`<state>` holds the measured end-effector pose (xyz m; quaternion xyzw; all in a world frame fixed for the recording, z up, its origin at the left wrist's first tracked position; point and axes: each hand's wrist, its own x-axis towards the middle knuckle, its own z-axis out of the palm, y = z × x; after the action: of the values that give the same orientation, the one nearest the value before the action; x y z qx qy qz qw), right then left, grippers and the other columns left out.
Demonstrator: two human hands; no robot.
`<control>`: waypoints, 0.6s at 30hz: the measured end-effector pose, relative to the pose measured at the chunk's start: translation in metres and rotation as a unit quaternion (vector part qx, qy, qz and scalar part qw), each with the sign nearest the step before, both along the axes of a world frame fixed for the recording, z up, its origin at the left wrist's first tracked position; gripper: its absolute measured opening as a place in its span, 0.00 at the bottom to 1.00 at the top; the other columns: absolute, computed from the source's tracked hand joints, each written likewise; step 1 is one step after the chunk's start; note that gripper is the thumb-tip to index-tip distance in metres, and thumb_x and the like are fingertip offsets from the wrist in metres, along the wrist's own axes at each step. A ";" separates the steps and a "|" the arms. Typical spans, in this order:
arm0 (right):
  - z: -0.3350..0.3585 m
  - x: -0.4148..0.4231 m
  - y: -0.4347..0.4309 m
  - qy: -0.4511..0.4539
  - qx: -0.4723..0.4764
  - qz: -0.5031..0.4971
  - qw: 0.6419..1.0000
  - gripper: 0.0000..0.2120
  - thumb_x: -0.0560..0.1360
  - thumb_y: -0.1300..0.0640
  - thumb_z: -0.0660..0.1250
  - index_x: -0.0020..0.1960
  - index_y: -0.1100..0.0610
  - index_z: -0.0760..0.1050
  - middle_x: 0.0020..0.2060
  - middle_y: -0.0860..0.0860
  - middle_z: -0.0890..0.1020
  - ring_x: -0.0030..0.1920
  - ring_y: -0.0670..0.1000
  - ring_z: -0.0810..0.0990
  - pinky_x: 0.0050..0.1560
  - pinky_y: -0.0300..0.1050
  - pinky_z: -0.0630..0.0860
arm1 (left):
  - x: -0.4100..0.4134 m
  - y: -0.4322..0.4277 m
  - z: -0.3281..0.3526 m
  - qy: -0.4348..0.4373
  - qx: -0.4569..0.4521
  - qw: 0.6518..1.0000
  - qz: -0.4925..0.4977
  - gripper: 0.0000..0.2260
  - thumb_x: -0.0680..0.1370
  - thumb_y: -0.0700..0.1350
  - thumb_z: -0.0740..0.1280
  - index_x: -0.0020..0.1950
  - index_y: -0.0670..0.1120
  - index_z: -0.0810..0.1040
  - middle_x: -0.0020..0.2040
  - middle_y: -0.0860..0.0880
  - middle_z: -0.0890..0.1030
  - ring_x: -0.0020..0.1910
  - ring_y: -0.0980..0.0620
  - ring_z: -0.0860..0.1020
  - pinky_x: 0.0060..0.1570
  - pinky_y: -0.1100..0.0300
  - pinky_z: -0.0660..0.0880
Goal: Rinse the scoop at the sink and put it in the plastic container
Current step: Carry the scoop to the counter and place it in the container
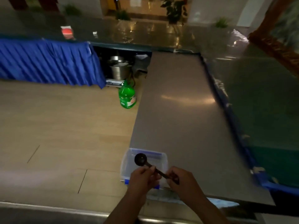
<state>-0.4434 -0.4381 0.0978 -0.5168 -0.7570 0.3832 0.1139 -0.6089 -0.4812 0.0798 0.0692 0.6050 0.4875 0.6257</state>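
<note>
A dark brown scoop with a round bowl and a long handle hangs over the clear plastic container, which has blue clips and sits at the near left corner of the steel counter. My left hand pinches the handle near the bowl. My right hand grips the handle's far end. The bowl faces up above the container's open inside. The sink is only partly seen as a steel rim at the bottom edge.
The long steel counter runs away from me. A green detergent jug stands on the wooden floor to its left, with metal pots under a blue-skirted table. A blue-edged ledge borders the counter's right.
</note>
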 end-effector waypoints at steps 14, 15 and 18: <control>-0.076 -0.070 0.020 -0.131 0.081 0.044 0.987 0.01 0.72 0.58 0.67 0.44 0.53 0.77 0.44 0.49 0.77 0.45 0.48 0.76 0.41 0.35 0.69 | -0.050 0.036 -0.051 -0.078 -0.113 0.989 0.056 0.04 0.78 0.34 0.64 0.45 0.36 0.77 0.41 0.37 0.83 0.34 0.45 0.84 0.33 0.55 0.83; -0.078 -0.070 0.021 -0.129 0.079 0.042 0.988 0.01 0.72 0.58 0.68 0.44 0.54 0.77 0.43 0.50 0.78 0.44 0.49 0.77 0.40 0.36 0.70 | -0.049 0.038 -0.051 -0.080 -0.115 0.988 0.060 0.04 0.79 0.34 0.63 0.46 0.35 0.77 0.41 0.36 0.83 0.33 0.45 0.84 0.32 0.55 0.83; -0.084 -0.071 0.026 -0.130 0.069 0.041 0.988 0.02 0.72 0.58 0.68 0.44 0.55 0.77 0.44 0.51 0.78 0.45 0.51 0.77 0.41 0.42 0.73 | -0.047 0.042 -0.053 -0.078 -0.109 0.989 0.062 0.05 0.78 0.32 0.61 0.46 0.35 0.76 0.43 0.35 0.82 0.38 0.42 0.82 0.43 0.50 0.81</control>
<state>-0.5145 -0.4122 0.0135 -0.5216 -0.8106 0.2641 0.0337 -0.6555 -0.4397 0.0272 -0.0752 0.6071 0.4600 0.6436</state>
